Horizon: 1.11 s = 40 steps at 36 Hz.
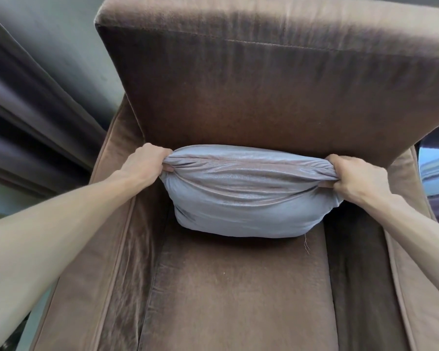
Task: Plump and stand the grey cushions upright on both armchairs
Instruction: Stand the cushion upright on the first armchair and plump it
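A grey cushion [246, 191] stands upright on the seat of a brown armchair [238, 295], leaning against its backrest. My left hand [147, 162] grips the cushion's upper left corner, bunching the fabric. My right hand [357, 179] grips the upper right corner the same way. The cushion's fabric is creased between the two hands, and its lower edge rests on the seat. Only this one armchair and one cushion are in view.
The armchair's tall backrest [276, 79] rises behind the cushion, and padded armrests flank the seat, one on the left [86, 249] and one on the right [416, 262]. Dark curtains [36, 110] hang to the left. A glossy dark surface [436, 173] shows at the right edge.
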Motion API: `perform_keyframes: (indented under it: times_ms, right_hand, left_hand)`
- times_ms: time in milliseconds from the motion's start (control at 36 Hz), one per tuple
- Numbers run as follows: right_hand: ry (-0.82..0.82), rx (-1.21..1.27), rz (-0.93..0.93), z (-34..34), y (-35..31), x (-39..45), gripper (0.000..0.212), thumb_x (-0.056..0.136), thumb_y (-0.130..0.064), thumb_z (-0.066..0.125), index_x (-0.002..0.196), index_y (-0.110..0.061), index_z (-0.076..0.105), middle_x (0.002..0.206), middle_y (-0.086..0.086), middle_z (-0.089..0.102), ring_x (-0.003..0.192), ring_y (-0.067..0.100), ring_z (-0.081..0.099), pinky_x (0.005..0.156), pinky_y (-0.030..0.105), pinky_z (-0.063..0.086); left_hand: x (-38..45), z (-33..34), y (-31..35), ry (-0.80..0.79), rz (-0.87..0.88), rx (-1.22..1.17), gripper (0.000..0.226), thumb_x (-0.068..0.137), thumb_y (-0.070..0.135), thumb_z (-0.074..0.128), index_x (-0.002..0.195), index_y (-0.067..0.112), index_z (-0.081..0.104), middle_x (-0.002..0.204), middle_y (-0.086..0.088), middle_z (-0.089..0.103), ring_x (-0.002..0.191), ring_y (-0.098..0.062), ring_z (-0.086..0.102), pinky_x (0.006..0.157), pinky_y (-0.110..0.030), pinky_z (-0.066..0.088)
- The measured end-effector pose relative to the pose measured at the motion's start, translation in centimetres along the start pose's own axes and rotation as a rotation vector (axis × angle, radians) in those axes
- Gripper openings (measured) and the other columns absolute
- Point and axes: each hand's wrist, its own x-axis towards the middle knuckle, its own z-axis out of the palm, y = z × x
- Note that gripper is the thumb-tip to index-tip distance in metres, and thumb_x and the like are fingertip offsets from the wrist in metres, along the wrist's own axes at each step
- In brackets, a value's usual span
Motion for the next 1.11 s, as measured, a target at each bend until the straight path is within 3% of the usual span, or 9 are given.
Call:
perform_keyframes:
  times_ms: [111, 278, 444, 500, 639, 722, 806, 1000, 1111]
  right_hand:
    - [-0.077, 0.015, 0.055, -0.4, 0.2, 0.0, 0.027, 0.083, -0.025, 0.07, 0.107, -0.025, 0.057, 0.109, 0.002, 0.063, 0.102, 0.036, 0.061, 0.072, 0.043, 0.046]
    - [-0.041, -0.08, 0.123, -1.2, 0.3, 0.0, 0.027, 0.075, -0.008, 0.061, 0.097, -0.021, 0.065, 0.084, 0.011, 0.054, 0.092, 0.042, 0.064, 0.07, 0.04, 0.042]
    - [0.029, -0.09, 0.068, -0.4, 0.7, -0.4, 0.027, 0.075, -0.009, 0.061, 0.099, -0.022, 0.065, 0.094, 0.013, 0.07, 0.091, 0.039, 0.067, 0.067, 0.037, 0.037]
    - [-0.009, -0.045, 0.056, -0.3, 1.1, -0.3, 0.025, 0.079, -0.013, 0.063, 0.103, -0.022, 0.064, 0.099, 0.01, 0.07, 0.096, 0.038, 0.066, 0.071, 0.04, 0.039]
    - [-0.092, 0.247, 0.091, -1.1, 3.2, 0.1, 0.018, 0.085, -0.051, 0.071, 0.083, -0.037, 0.06, 0.085, -0.002, 0.067, 0.087, 0.03, 0.061, 0.076, 0.045, 0.052]
    - [-0.11, 0.214, 0.013, -1.2, 4.0, -0.2, 0.013, 0.089, -0.052, 0.062, 0.101, -0.048, 0.061, 0.089, -0.004, 0.072, 0.091, 0.033, 0.066, 0.077, 0.047, 0.055]
    - [-0.151, 0.265, -0.068, -1.4, 3.8, -0.2, 0.02, 0.095, -0.027, 0.063, 0.114, -0.025, 0.069, 0.094, -0.001, 0.07, 0.093, 0.03, 0.067, 0.074, 0.037, 0.043]
    - [-0.142, 0.348, -0.015, -2.9, 3.7, -0.1, 0.04, 0.077, -0.023, 0.086, 0.114, -0.023, 0.071, 0.098, -0.005, 0.073, 0.094, 0.02, 0.066, 0.082, 0.037, 0.045]
    - [-0.014, 0.388, 0.027, -3.1, 4.2, -0.1, 0.034, 0.071, -0.027, 0.09, 0.102, -0.024, 0.077, 0.091, -0.005, 0.077, 0.088, 0.018, 0.071, 0.078, 0.031, 0.047]
  left_hand:
    - [0.3, 0.0, -0.4, -0.006, 0.018, 0.012, 0.032, 0.087, 0.004, 0.057, 0.095, 0.033, 0.068, 0.089, -0.004, 0.067, 0.089, -0.035, 0.066, 0.079, -0.049, 0.058]
    - [1.5, -1.1, -0.7, 0.0, 0.052, 0.026, 0.035, 0.085, 0.004, 0.06, 0.092, 0.035, 0.074, 0.079, -0.003, 0.067, 0.081, -0.033, 0.067, 0.075, -0.047, 0.059]
    - [1.8, -0.6, -1.6, -0.012, 0.081, -0.028, 0.025, 0.086, 0.004, 0.067, 0.089, 0.028, 0.073, 0.079, -0.002, 0.072, 0.08, -0.026, 0.071, 0.075, -0.035, 0.056]
    - [1.8, -1.1, -1.2, -0.074, 0.094, -0.08, 0.012, 0.089, 0.009, 0.072, 0.095, 0.018, 0.073, 0.087, -0.007, 0.074, 0.087, -0.025, 0.07, 0.079, -0.034, 0.054]
    - [1.8, -3.4, -1.7, -0.055, 0.196, -0.07, 0.021, 0.092, 0.008, 0.069, 0.112, 0.009, 0.077, 0.102, -0.006, 0.078, 0.098, -0.018, 0.069, 0.091, -0.027, 0.049]
    - [1.9, -4.4, -3.2, 0.044, 0.204, -0.004, 0.016, 0.094, 0.002, 0.064, 0.101, 0.002, 0.079, 0.087, -0.013, 0.079, 0.085, -0.025, 0.075, 0.087, -0.03, 0.054]
    - [2.2, -5.5, -5.0, 0.1, 0.052, -0.064, 0.018, 0.095, -0.001, 0.059, 0.095, -0.001, 0.077, 0.072, -0.009, 0.073, 0.066, -0.019, 0.073, 0.072, -0.024, 0.057]
    - [1.0, -6.0, -3.6, -0.003, 0.079, -0.109, 0.039, 0.093, 0.035, 0.069, 0.126, 0.013, 0.071, 0.117, -0.005, 0.075, 0.112, -0.022, 0.069, 0.102, -0.031, 0.047]
    - [1.0, -4.3, -2.6, -0.111, 0.08, -0.21, 0.059, 0.079, 0.038, 0.083, 0.132, 0.017, 0.067, 0.115, 0.005, 0.071, 0.108, -0.012, 0.066, 0.098, -0.025, 0.048]
